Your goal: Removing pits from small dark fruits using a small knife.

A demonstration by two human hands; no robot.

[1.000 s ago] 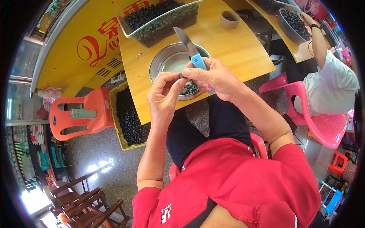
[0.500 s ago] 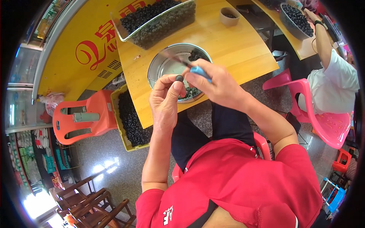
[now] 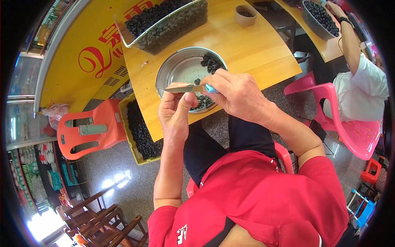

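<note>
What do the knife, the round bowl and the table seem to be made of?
Knife blade: probably steel, grey with a dull shine. Knife handle: likely plastic, evenly light blue. Bowl: likely stainless steel, judging by its silvery, reflective wall. Table: smooth, yellowish wood or wood-look laminate; faint grain shows, but I can't tell which.

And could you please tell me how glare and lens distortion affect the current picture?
In the head view, white light washes out the lower-left edge, glare patches shine on the floor, the border of the yellow panel bows, the corners go black, and the knife looks reasonably clear.
</note>
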